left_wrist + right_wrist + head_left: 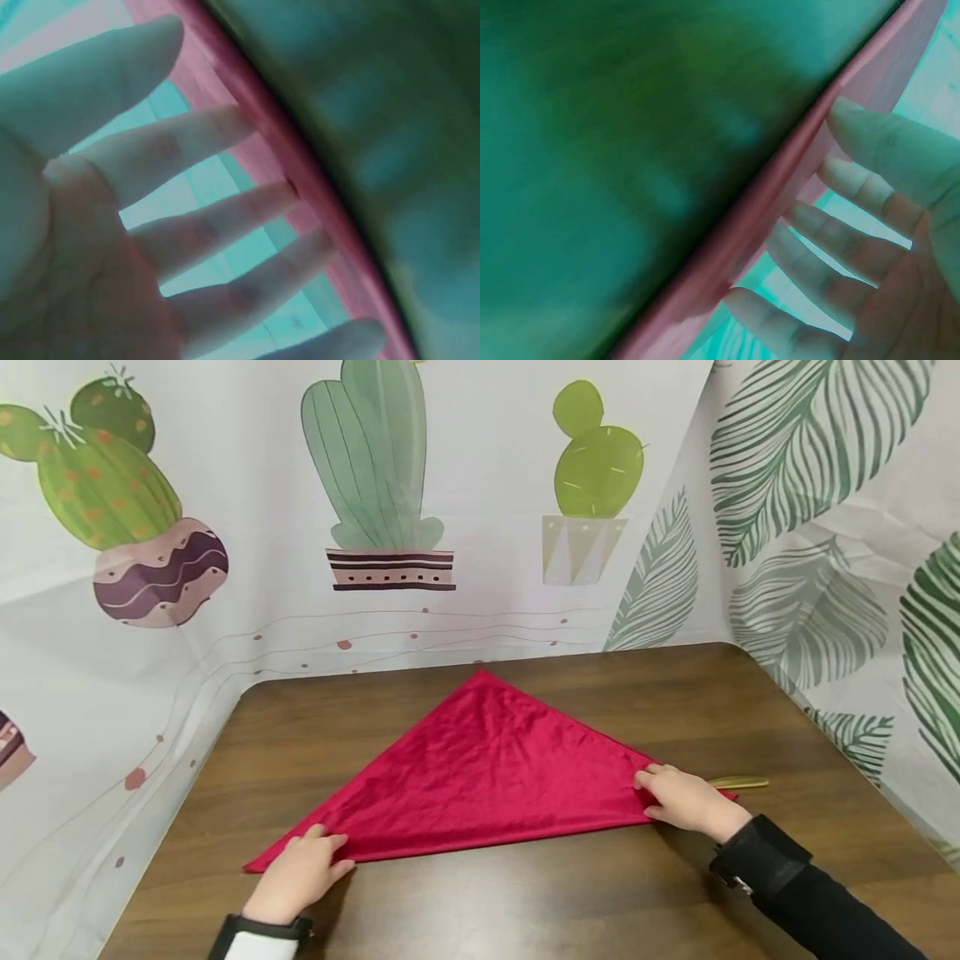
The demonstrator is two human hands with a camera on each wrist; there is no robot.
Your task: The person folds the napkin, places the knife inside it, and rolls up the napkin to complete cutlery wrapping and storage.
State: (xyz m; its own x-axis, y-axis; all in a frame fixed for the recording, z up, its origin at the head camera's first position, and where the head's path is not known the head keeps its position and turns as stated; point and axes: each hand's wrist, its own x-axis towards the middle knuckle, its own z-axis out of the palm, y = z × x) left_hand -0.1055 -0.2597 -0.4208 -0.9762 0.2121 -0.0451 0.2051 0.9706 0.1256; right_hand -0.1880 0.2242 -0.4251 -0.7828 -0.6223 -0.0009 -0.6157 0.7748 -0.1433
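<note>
Your left hand [296, 877] and right hand [690, 802] rest with fingers extended near opposite ends of the red cloth [480, 768], clenching nothing; the blurred wrist views leave their pressure uncertain. Across the desk [480, 910], the cloth lies as a triangle, long edge toward you. Expect it to be light, limp, perhaps slippery, and hardly fragile; pinch that edge near both corners. A slim gold-coloured object [740, 782] lies just beside the right corner.
</note>
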